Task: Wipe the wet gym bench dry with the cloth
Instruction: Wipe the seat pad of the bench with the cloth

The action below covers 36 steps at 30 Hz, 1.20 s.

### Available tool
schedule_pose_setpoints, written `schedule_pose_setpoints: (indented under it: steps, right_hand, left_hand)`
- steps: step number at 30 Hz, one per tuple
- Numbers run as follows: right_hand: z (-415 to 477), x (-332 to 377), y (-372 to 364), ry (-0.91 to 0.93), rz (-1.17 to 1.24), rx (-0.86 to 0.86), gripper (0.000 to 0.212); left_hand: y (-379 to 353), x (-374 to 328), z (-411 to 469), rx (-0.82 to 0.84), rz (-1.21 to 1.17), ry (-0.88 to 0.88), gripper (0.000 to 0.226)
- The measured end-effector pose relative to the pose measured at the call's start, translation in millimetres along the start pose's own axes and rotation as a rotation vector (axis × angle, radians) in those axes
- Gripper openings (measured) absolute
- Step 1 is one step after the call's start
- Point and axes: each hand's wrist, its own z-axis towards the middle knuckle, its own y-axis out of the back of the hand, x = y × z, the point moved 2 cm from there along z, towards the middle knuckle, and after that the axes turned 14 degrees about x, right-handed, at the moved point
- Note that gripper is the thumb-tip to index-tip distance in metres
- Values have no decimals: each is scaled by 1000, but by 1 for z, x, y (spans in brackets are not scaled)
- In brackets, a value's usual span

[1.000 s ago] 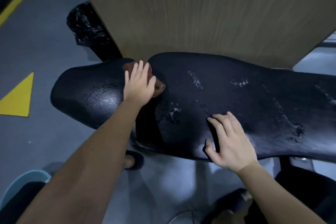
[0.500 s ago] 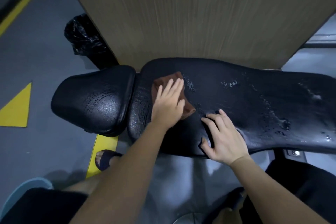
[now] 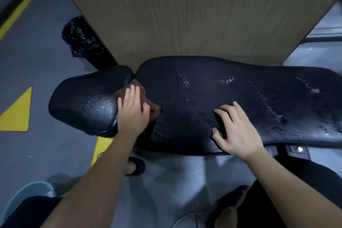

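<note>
A black padded gym bench (image 3: 259, 102) lies across the view, with a smaller seat pad (image 3: 83, 102) at its left end. Water drops glisten on the seat pad and along the long pad's right half. My left hand (image 3: 132, 109) presses flat on a brown cloth (image 3: 154, 108) at the gap between the two pads; most of the cloth is hidden under the palm. My right hand (image 3: 235, 129) rests flat on the long pad's near edge, fingers spread, holding nothing.
A wooden panel (image 3: 185, 15) stands right behind the bench. A black bin bag (image 3: 81, 40) sits at the back left. Yellow floor markings (image 3: 16, 114) lie to the left, a light blue basin (image 3: 24, 200) at the bottom left. My foot (image 3: 134, 166) is under the bench.
My left hand slid the cloth from the long pad's left part back to the gap by the seat pad. My right hand stayed in place on the near edge.
</note>
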Motion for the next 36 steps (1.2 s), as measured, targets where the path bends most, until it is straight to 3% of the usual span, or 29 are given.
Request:
schedule_pose_setpoints:
  steps: [10, 15, 17, 20, 25, 30, 36]
  right_hand:
    - [4, -9, -6, 30, 45, -12, 58]
    - [1, -3, 1, 23, 40, -49, 55]
    - [0, -1, 3, 9, 41, -59, 54]
    - [-2, 3, 4, -20, 35, -41, 53]
    - [-2, 3, 4, -44, 50, 53, 53]
    - [-3, -20, 16, 92, -59, 127, 52]
    - [-4, -32, 8, 25, 3, 55, 48]
  left_hand:
    - [15, -59, 131, 54, 32, -71, 63]
    - [7, -88, 95, 144, 31, -220, 62]
    - [-6, -100, 54, 102, -8, -237, 65]
    - [-30, -123, -22, -10, -123, -174, 69]
    - [-46, -126, -96, 0, -91, -105, 70]
    - [-36, -79, -82, -19, -27, -92, 73]
    - [-10, -50, 6, -5, -28, -82, 75]
